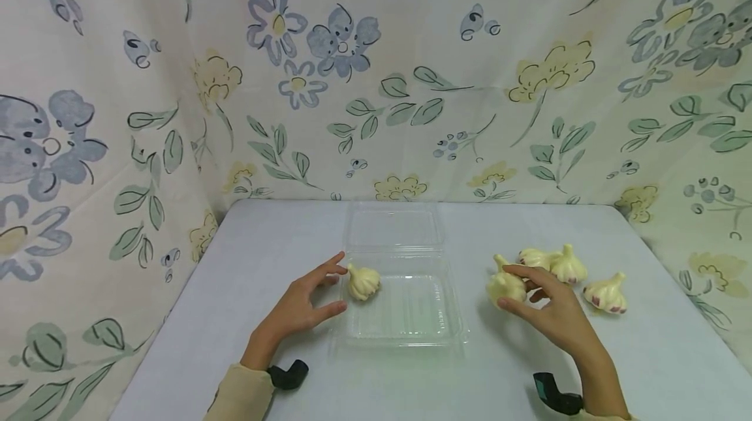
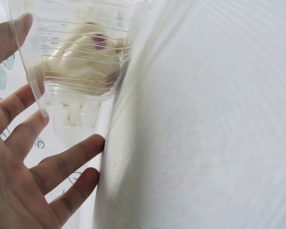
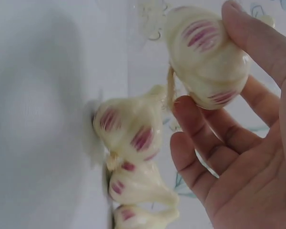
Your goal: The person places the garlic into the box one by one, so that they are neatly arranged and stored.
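Floral cloth (image 1: 435, 29) hangs behind the box and along both sides of it, and the white table (image 1: 282, 232) spreads out beneath it. The box (image 1: 411, 307) is clear plastic, its lid (image 1: 393, 225) folded back on the side away from the person. At the box's left wall is the left hand (image 1: 301, 307), thumb and fingers spread and grasping nothing; whether the fingertips actually touch the plastic I cannot tell. Well to the right of the box, the right hand (image 1: 552, 318) pinches a held bulb (image 1: 504, 287) of garlic between thumb and fingers, above the table. Left of the box and nearer the person, a black piece (image 1: 288, 376) sits at the left wrist by a beige sleeve (image 1: 241, 393). An inner bulb (image 1: 364, 285) lies in the box's left rear part. Farther right of the box than the held bulb, three bulbs (image 1: 568, 267) with purple patches lie on the table, two close together and the third, farthest from the box, a little apart.
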Available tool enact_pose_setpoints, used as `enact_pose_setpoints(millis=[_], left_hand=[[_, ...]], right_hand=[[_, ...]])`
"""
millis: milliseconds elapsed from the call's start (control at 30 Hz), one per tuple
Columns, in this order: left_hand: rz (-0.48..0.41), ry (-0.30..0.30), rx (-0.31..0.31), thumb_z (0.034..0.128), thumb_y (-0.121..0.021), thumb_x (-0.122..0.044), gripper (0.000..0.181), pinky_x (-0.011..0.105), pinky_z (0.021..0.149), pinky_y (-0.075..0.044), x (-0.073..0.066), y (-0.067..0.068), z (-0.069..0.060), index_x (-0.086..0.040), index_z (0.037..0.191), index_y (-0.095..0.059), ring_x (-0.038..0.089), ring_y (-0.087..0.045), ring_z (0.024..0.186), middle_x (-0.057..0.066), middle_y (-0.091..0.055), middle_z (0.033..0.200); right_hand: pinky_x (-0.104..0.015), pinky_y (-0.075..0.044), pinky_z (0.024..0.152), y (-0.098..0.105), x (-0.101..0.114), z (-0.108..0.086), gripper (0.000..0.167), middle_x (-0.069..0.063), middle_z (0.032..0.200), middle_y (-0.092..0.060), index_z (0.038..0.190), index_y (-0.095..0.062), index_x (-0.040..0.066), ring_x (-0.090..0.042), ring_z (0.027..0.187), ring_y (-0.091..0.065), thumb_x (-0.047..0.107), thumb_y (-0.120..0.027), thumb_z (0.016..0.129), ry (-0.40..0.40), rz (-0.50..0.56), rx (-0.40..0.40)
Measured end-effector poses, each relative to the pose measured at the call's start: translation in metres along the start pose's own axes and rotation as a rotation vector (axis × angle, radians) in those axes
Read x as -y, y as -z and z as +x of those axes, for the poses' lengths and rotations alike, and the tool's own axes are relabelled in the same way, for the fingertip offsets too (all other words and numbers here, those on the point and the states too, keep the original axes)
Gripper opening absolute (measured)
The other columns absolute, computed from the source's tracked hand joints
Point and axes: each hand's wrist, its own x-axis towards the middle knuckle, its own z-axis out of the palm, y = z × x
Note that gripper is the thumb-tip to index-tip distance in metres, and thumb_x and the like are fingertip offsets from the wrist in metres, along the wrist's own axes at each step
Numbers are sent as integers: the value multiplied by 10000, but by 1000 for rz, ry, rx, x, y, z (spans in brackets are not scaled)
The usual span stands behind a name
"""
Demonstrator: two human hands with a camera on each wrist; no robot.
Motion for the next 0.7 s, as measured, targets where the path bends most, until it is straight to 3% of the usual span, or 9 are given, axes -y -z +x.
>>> enact_pose_setpoints(millis=[267, 700], left_hand=[[-6, -1, 4, 902, -774, -373, 564, 621, 1087, -443, 0, 1, -1, -210, 1400, -566, 266, -647, 1275, -129, -325, 1662], [-11, 16, 9, 905, -770, -390, 565, 627, 1102, -428, 0, 0, -1, -322, 1415, -537, 281, -629, 1298, -164, -319, 1657]], right_hand=[[-202, -503, 771, -23, 21, 11, 563, 35, 1229, -672, 1316, -674, 233, -18, 916, -570, 175, -885, 796, 37, 83, -42], [-293, -489, 776, -57, 54, 25, 538, 117, 1155, -666, 1298, -659, 340, -87, 899, -553, 281, -877, 810, 51, 166, 60]])
